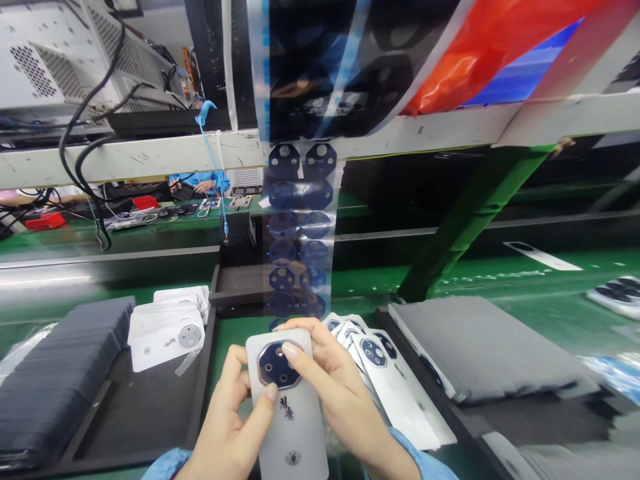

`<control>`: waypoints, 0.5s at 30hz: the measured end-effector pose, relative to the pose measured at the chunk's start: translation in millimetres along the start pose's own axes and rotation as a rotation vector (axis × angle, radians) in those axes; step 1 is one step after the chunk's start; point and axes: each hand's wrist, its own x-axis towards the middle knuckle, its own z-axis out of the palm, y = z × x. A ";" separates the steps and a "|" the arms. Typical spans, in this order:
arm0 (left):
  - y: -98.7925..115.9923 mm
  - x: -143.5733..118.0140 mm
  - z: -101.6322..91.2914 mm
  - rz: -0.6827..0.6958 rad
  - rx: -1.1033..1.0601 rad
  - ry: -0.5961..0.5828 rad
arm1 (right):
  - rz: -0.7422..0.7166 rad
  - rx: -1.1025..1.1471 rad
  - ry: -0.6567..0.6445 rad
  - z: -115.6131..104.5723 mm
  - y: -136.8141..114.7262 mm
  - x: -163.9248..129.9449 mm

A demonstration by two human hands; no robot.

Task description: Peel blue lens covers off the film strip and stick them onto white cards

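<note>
Both hands hold a white phone back cover (300, 433) upright in front of me, its dark octagonal camera panel (278, 364) near the top. My left hand (235, 407) grips the left edge, thumb on the panel's lower rim. From the other side my right hand (340, 387) wraps the top right edge, thumb pressed on the panel's upper right. Black characters and a small round mark show on the cover. Behind it hangs a clear film strip (300, 233) with two columns of dark octagonal stickers. Fanned white covers with dark panels (400, 387) lie right of my right hand.
Plain white covers (167, 333) lie in a black tray (145, 420) at left, beside a row of dark sheets (70, 373). A grey stack (490, 340) stands at right. A green post (475, 220) and white beam (190, 157) cross ahead; another person's hands (205, 185) show beyond.
</note>
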 end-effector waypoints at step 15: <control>-0.1 12.4 -7.1 -0.041 -0.137 0.035 | -0.043 -0.334 -0.108 -2.5 4.5 -1.3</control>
